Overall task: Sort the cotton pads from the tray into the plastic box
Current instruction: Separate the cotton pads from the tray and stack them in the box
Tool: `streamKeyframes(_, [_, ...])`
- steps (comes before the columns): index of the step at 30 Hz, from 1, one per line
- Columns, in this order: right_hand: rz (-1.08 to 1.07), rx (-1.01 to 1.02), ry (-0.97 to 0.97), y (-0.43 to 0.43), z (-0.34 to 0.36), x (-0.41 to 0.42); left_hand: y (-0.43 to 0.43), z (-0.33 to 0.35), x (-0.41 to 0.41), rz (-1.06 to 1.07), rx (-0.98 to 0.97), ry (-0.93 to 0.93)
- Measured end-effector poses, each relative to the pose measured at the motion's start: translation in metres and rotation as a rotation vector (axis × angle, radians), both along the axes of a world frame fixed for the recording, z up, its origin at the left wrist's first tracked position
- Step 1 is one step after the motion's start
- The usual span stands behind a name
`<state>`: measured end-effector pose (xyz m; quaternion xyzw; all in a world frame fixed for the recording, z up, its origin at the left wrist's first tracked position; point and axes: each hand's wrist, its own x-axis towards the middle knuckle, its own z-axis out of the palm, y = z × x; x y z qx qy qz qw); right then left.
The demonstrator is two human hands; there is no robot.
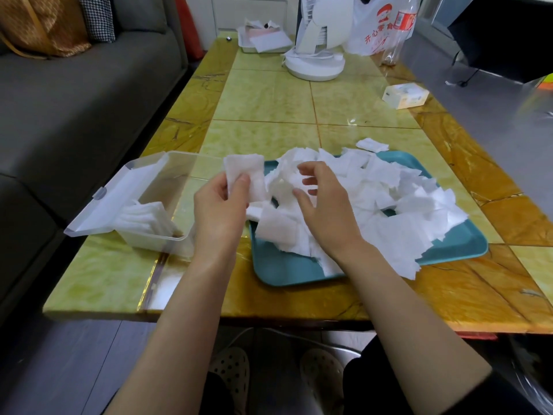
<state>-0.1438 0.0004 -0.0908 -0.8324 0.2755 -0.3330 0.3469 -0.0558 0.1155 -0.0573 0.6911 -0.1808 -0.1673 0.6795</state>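
A teal tray (287, 271) sits on the table in front of me, heaped with several white square cotton pads (389, 202). To its left stands a clear plastic box (179, 163) with its lid folded open; a row of pads (143, 217) stands in its near end. My left hand (218, 211) holds a small stack of pads (248, 172) upright between thumb and fingers, above the gap between box and tray. My right hand (323, 205) hovers over the left part of the heap, fingers spread and curled, with a pad (284, 187) between thumb and fingertips.
One loose pad (371, 144) lies on the table beyond the tray. Farther back stand a white fan (317, 55), a small tissue pack (405, 95), a white plastic bag (380, 28) and a tray of papers (263, 40). A grey sofa (74, 94) runs along the left.
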Motion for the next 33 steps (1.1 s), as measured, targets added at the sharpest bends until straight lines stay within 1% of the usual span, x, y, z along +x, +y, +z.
streamKeyframes(3, [0.109, -0.093, 0.101, -0.003, -0.007, 0.013, 0.003, -0.001, 0.003, 0.013, -0.009, 0.006])
streamKeyframes(7, [0.171, -0.201, 0.317, -0.006, -0.019, 0.024, 0.003, -0.003, 0.002, -0.004, 0.011, -0.005])
streamKeyframes(8, [0.177, -0.218, 0.348, -0.006, -0.02, 0.026, 0.003, -0.003, 0.003, -0.004, 0.017, -0.005])
streamKeyframes(12, [0.175, -0.233, 0.375, -0.004, -0.018, 0.025, 0.003, -0.001, 0.003, -0.003, 0.017, 0.002])
streamKeyframes(16, [0.118, -0.223, 0.499, 0.0, -0.014, 0.022, 0.003, 0.0, 0.003, -0.002, 0.017, 0.009])
streamKeyframes(18, [0.084, -0.194, 0.501, 0.001, -0.011, 0.021, 0.003, 0.0, 0.002, -0.009, 0.014, 0.016])
streamKeyframes(20, [0.038, -0.208, 0.459, 0.0, -0.008, 0.02, 0.003, 0.001, 0.001, -0.017, 0.014, 0.02])
streamKeyframes(22, [-0.024, -0.31, 0.45, -0.003, -0.005, 0.015, 0.004, 0.002, 0.001, -0.023, 0.012, 0.018])
streamKeyframes(24, [-0.081, -0.385, 0.525, -0.01, -0.005, 0.011, 0.004, 0.002, 0.001, -0.027, 0.015, 0.016])
streamKeyframes(27, [-0.131, -0.349, 0.641, -0.018, -0.009, 0.01, 0.005, 0.002, 0.0, -0.031, 0.032, 0.01])
streamKeyframes(33, [-0.213, -0.253, 0.548, -0.025, -0.008, 0.006, 0.006, 0.002, -0.001, -0.025, 0.047, -0.003])
